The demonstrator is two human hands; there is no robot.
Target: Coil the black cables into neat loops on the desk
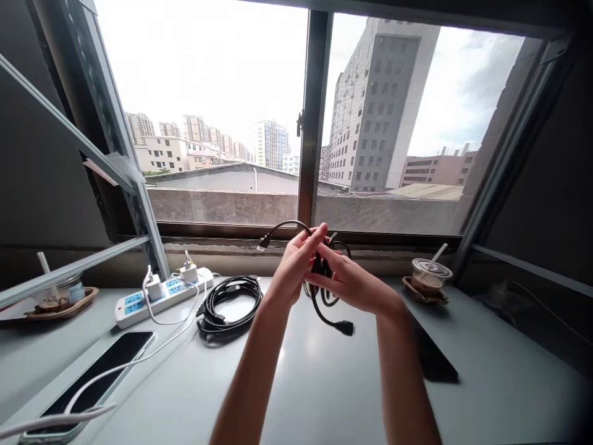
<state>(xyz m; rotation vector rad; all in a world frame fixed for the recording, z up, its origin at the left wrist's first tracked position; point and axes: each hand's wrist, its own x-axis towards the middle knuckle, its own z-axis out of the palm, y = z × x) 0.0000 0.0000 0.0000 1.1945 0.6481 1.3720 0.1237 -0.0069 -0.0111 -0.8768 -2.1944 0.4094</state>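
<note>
Above the table, in front of the window, a bundled black cable (317,309) is gripped between my two hands. My left hand (293,266) is closed on the cable from the left, thumb pointing up. From the right, my right hand (349,281) wraps the same bundle, its fingers overlapping my left hand. One cable end, a plug with a shiny metal tip (264,241), sticks out to the left. The other end, a black connector (345,327), hangs below my right hand. My fingers hide the middle of the bundle.
On the grey table (324,395), a coil of black cables (234,306) lies left of my hands. Further left are a white power strip (164,296) with chargers and a phone (92,383) crossed by a white cord. A drink cup (428,278) and black flat object (438,352) stand right.
</note>
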